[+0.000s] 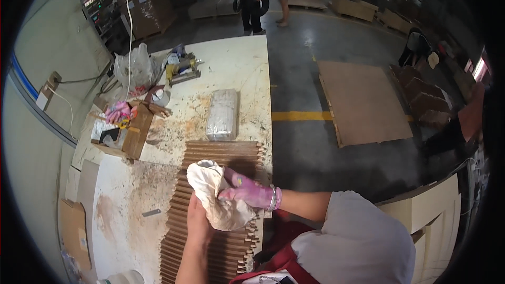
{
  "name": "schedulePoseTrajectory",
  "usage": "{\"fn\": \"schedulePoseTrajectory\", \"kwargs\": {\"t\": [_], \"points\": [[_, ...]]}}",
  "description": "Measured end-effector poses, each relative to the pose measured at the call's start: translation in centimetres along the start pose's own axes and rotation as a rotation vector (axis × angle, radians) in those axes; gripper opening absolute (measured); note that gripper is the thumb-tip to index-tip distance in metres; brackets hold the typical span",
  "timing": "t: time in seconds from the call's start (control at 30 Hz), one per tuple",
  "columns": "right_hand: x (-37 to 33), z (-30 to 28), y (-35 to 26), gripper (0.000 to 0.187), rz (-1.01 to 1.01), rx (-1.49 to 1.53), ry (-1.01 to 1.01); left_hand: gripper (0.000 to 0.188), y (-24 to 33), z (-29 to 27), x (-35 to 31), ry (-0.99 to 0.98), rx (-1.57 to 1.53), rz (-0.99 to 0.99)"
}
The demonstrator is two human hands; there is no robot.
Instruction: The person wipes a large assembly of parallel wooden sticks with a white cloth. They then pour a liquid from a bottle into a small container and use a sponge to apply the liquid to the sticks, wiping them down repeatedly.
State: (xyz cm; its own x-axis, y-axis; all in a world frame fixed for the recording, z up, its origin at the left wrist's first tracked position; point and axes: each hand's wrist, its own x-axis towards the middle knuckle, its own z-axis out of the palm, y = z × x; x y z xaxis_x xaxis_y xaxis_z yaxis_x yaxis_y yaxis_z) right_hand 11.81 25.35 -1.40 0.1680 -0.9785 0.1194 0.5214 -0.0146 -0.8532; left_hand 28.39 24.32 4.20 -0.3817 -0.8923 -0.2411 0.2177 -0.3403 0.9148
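Note:
My right hand [247, 193], in a pink-purple glove with a metal bracelet at the wrist, is closed on a bunched white cloth [213, 192]. Right beside the cloth is my bare left hand [198, 223], its fingers mostly hidden behind it, so their grip cannot be made out. Both hands are over a row of long brown strips [176, 247] with pale cut ends, lying side by side on the white worktable [247, 60]. Beyond the strips sits a block-shaped pack in clear wrapping [222, 113].
On the left stand a wooden box [138, 134] with gloves and small items, a plastic bag [139, 66] and a yellow-handled tool [179, 68]. A small metal piece [151, 213] lies near the strips. Right of the table, a brown board [365, 102] lies low; two people stand far off.

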Motion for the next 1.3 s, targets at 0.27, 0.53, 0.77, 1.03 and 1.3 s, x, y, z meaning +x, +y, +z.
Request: {"fn": "schedulePoseTrajectory", "kwargs": {"t": [0.27, 0.53, 0.77, 1.03, 1.3], "points": [[2.0, -0.7, -7.1, 0.064, -0.223, -1.277, 0.086, 0.038, -1.7, -6.2, 7.3, 0.107, 1.262, 0.709], [-0.7, -2.0, -1.3, 0.038, -0.213, -1.727, -0.498, 0.040, -6.2, -6.8, 8.6, 0.060, 1.694, 0.492], [-1.5, -0.8, -9.0, 0.045, -0.370, -1.670, -0.582, 0.040, -5.8, -7.3, 8.5, 0.157, 1.645, 0.593], [-4.2, 3.9, 1.3, 0.028, -0.014, -1.386, -0.815, 0.044, -6.4, -8.1, 6.9, 0.071, 1.707, 0.629], [0.2, -3.2, -13.2, 0.043, 0.028, -0.772, -0.649, 0.055, -3.5, -5.5, 6.6, -0.036, 1.213, 0.579]]}}
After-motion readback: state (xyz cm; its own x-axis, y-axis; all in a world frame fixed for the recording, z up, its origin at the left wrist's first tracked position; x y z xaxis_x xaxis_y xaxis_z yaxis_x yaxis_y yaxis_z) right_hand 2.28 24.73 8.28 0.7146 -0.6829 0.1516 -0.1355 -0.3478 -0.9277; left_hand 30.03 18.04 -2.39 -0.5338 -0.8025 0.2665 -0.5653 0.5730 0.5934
